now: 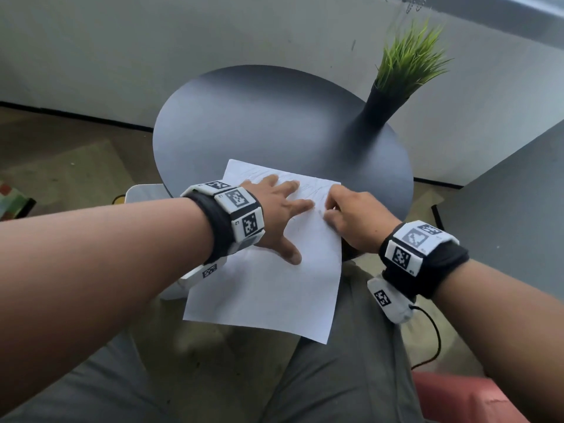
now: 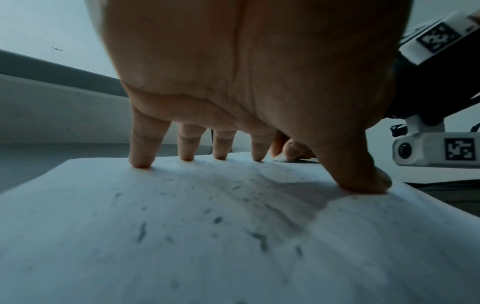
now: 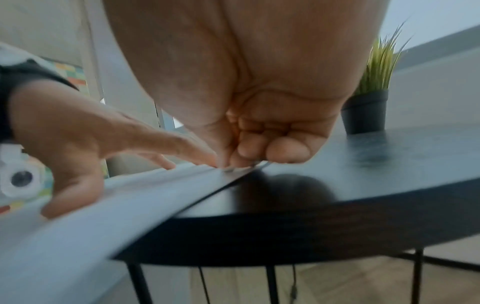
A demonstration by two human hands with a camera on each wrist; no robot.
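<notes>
White paper [image 1: 268, 288] with grey smudges, black round table [image 1: 274, 123], green plant [image 1: 409, 59]

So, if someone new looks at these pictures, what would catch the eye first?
First the white sheet, faintly pencilled, lying on the round dark table and overhanging its near edge. The left hand presses it flat with spread fingers, while the right hand curls its fingers round a small pale thing at the sheet's right side. A potted green grass plant stands at the table's far right.
</notes>
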